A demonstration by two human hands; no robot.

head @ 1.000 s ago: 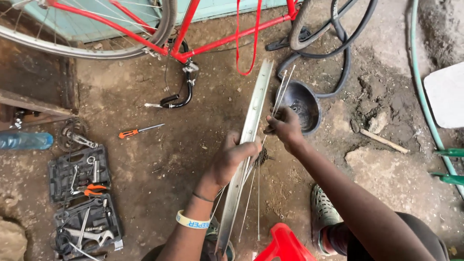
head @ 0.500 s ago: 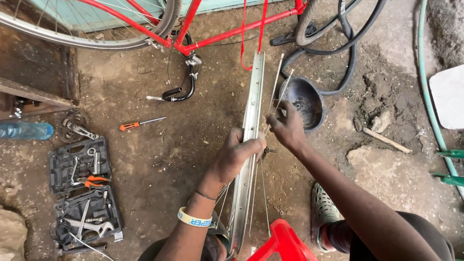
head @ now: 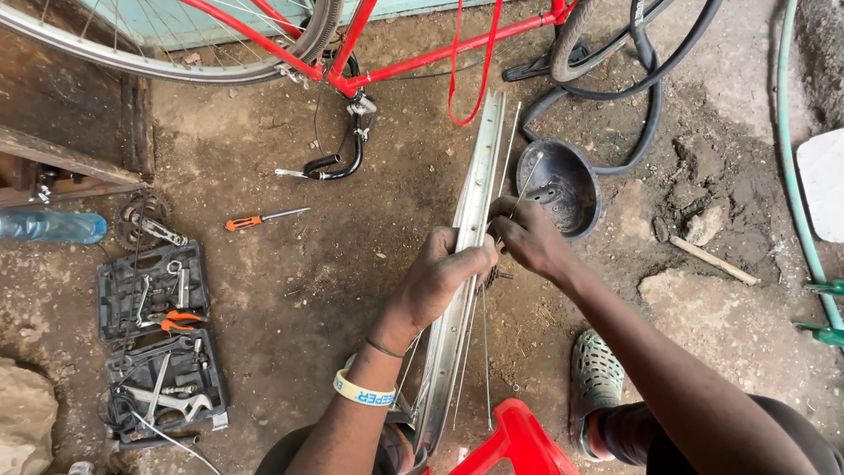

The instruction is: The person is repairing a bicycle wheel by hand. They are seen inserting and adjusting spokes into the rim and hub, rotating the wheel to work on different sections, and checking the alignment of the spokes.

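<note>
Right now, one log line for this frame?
left hand: grips wheel rim | right hand: pinches spoke | nearby: black bowl

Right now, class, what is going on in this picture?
A person crouched over dirt ground works on a bare bicycle wheel rim stood on edge. The left hand grips the rim; the right hand pinches a thin spoke beside it. A red bicycle frame, an orange screwdriver and an open tool case lie nearby.
</note>
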